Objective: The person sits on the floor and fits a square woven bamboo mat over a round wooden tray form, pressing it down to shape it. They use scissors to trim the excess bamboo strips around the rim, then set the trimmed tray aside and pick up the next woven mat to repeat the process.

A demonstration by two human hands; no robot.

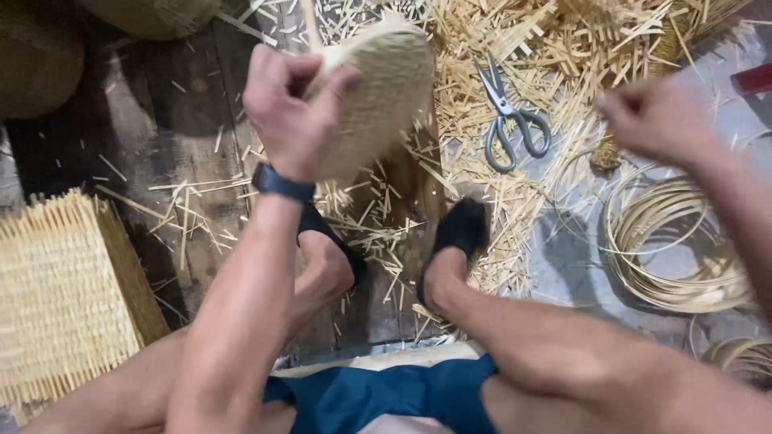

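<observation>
My left hand (288,104) grips the edge of a small woven straw basket (384,84) and holds it tilted above the floor, in front of my knees. A dark watch sits on that wrist. Out to the upper right, my right hand (655,119) is blurred and pinched shut on a thin cane strand that I can hardly make out. It hovers above a coil of cane strips (671,245). Grey-handled scissors (508,120) lie on the floor between the two hands.
Cut straw scraps (515,48) litter the wooden floor. A square woven basket (68,297) stands at lower left. Rounded woven pieces (40,56) sit at the top left. My feet in black shoes (462,229) rest in the middle. A second cane coil (744,358) lies at lower right.
</observation>
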